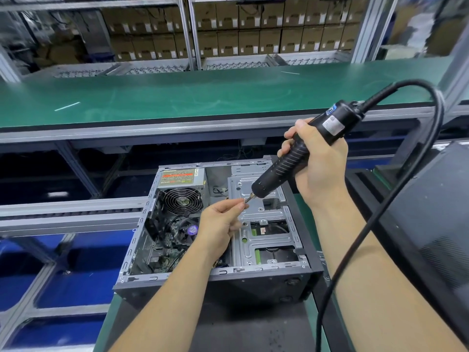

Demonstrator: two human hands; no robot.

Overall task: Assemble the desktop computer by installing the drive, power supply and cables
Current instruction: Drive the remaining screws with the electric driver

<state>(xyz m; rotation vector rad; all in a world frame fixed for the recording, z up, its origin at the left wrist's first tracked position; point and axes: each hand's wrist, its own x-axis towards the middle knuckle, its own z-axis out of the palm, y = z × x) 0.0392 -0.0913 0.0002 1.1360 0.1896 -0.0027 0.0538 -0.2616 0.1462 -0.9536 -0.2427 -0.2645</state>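
Right hand (318,161) wraps the ribbed black grip of the electric screwdriver (297,158), fingers curled round it, tool tilted down-left with its bit (250,198) over the drive cage (264,224). Left hand (220,219) pinches something tiny at the bit tip, thumb and forefinger closed; looks like a screw (245,200) being loaded, but it's too small to confirm.

Handling, my read: the screw is light, slick and easy to drop into the case, so pinch by the head and let the bit take it. The screwdriver is rigid and moderately heavy; the stiff cable (380,212) looping off its far end down the right side will tug on it, so hold it mid-grip as now. Cage sheet metal is stiff, edges probably sharp.

Computer case (215,275) lies open-side-up on the near bench, centre. Power supply (181,184) sits far-left inside, fan grille up. The cage fills the right half, with a drive partly visible through its cutouts.

Hard to tell: which hole the screw is meant for; whether the power supply is screwed down; cable connections, since the left forearm covers part of the board and the wiring bundle below the fan is a dark tangle. Dark object at right edge is cut off, unidentified.
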